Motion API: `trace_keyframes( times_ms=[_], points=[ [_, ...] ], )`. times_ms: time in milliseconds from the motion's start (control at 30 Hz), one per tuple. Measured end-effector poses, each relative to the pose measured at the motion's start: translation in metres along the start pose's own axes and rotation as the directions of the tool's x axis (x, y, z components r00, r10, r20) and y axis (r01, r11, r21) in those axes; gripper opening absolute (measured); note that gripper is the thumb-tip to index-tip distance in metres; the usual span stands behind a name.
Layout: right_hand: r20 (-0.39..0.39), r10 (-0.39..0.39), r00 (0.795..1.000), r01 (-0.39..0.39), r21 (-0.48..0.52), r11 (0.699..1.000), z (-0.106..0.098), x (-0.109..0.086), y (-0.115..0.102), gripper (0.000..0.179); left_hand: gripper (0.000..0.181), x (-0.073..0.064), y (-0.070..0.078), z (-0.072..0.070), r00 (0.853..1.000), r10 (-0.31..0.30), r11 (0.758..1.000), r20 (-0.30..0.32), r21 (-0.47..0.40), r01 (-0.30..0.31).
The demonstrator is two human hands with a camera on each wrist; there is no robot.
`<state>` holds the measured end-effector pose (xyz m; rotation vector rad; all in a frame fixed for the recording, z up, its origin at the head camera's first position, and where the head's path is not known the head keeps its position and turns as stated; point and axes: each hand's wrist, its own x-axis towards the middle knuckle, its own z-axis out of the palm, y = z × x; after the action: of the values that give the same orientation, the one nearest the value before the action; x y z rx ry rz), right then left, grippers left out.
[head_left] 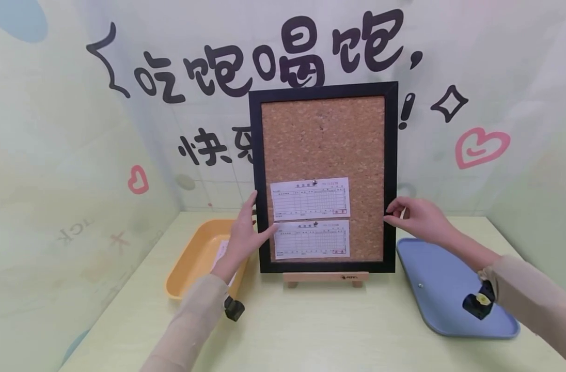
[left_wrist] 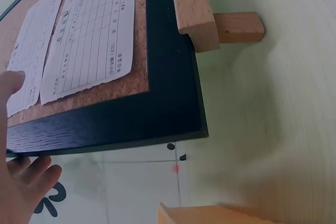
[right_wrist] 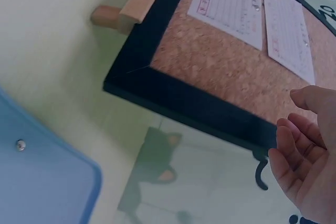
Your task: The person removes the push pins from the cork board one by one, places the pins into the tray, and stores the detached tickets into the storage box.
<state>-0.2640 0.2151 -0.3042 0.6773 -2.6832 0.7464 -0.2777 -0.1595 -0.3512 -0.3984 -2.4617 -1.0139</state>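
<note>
A black-framed cork board (head_left: 327, 139) stands upright on a small wooden easel (head_left: 327, 276). Two printed receipt slips (head_left: 311, 199) are pinned one above the other on its lower left, each by a small pin at the top. My left hand (head_left: 241, 232) holds the board's left edge, its thumb over the front by the slips and its fingers at the side, partly hidden by the frame. At the right edge is my right hand (head_left: 418, 219), loosely bent, with fingertips over the black border. A gap shows between its thumb and fingers in the right wrist view; contact is unclear.
An orange tray (head_left: 190, 258) holding white paper (head_left: 221, 253) lies left of the board, partly behind my left arm. To the right is a blue tray (head_left: 443, 305) with a small metallic pin (head_left: 420, 285) in it. A printed wall (head_left: 208, 31) rises behind.
</note>
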Motion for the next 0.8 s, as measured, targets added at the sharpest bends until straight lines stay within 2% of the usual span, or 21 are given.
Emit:
trace_keyframes(
  times_ms=[200,400,600,800],
  points=[
    [0.011,-0.029,1.0,0.029,0.022,0.999,0.002,0.019,-0.018,0.01,0.093,0.008,0.007,0.003,1.0,-0.006,0.999,-0.028,0.036,0.007],
    [0.019,-0.035,0.999,0.035,0.027,0.999,0.004,0.038,-0.034,0.013,0.096,0.017,0.012,0.003,1.0,0.007,0.996,0.001,0.092,-0.007],
    [0.036,-0.014,0.999,0.012,0.058,0.998,0.009,0.053,-0.052,0.016,0.096,0.023,0.011,0.006,0.999,0.015,0.997,-0.042,0.07,-0.012],
    [0.006,-0.044,0.999,0.043,0.042,0.998,0.017,0.066,-0.066,0.018,0.097,0.022,0.011,0.01,0.997,0.016,0.999,-0.079,0.044,-0.012]
  ],
)
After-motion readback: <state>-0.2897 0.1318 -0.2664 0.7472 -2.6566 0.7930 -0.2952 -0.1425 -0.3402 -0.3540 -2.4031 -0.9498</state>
